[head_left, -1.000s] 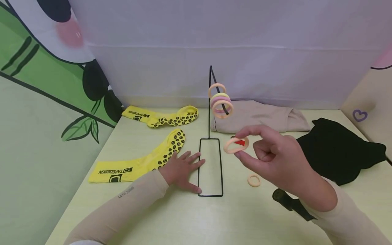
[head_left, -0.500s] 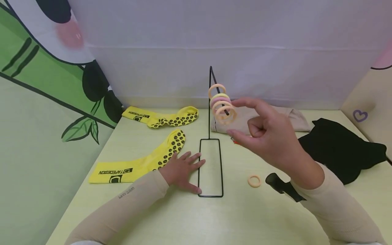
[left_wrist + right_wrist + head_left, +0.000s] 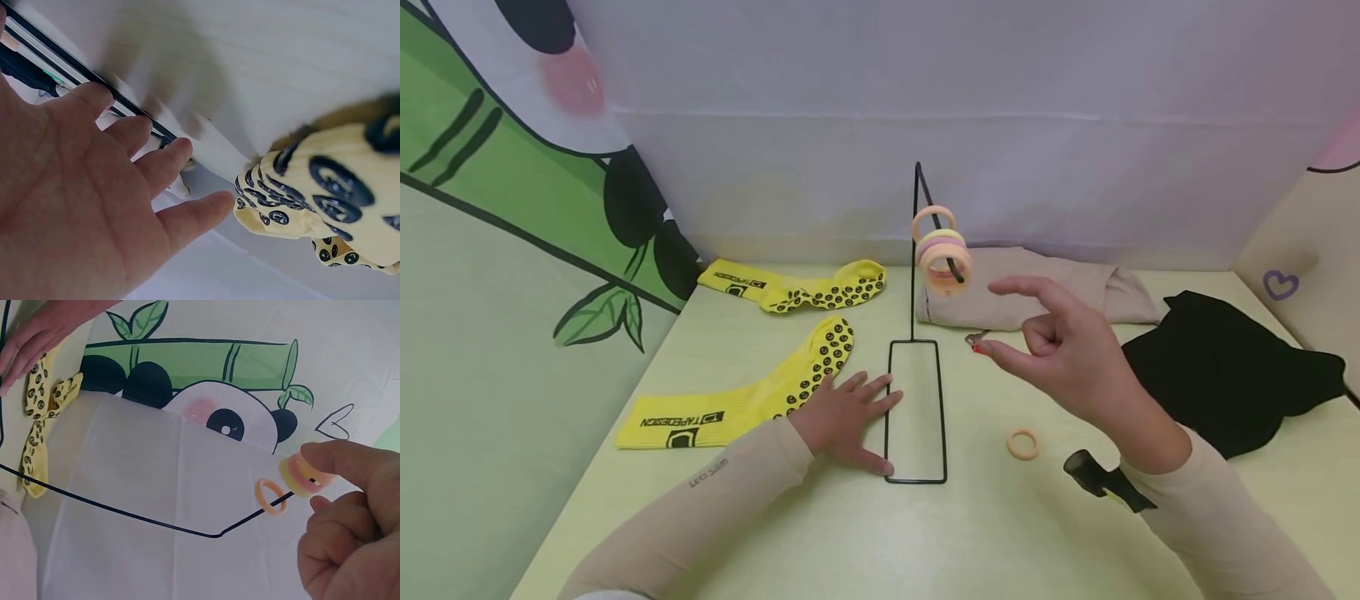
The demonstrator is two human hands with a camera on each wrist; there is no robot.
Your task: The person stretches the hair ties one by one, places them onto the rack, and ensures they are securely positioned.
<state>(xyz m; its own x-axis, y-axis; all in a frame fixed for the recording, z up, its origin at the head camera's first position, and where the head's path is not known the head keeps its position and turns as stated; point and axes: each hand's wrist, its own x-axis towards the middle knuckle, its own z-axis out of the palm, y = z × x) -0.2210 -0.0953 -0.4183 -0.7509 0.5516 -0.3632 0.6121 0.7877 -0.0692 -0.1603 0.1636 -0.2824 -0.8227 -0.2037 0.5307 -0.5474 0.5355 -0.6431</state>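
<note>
Several rings hang on the forward-sloping arm of a black wire stand (image 3: 913, 308): a peach ring (image 3: 934, 210) farther back, then a yellow ring (image 3: 940, 235), pink and more peach rings (image 3: 945, 289) bunched near the tip. My right hand (image 3: 1075, 354) is just right of this bunch, thumb and index finger apart, the other fingers curled, holding nothing. In the right wrist view the bunched rings (image 3: 294, 475) show beside the index fingertip. My left hand (image 3: 847, 423) is spread, palm down, its fingertips at the left wire of the stand's base.
One loose peach ring (image 3: 1011, 443) lies right of the base. Yellow socks with black dots, a nearer sock (image 3: 737, 408) and a farther sock (image 3: 823, 287), lie left. Folded beige cloth (image 3: 1037, 292), black cloth (image 3: 1210, 367) and a small red item (image 3: 976, 344) are right.
My right hand has carried a peach ring up and left onto the stand's arm, let it go, and drawn back a little to the right. The left hand has stayed put.
</note>
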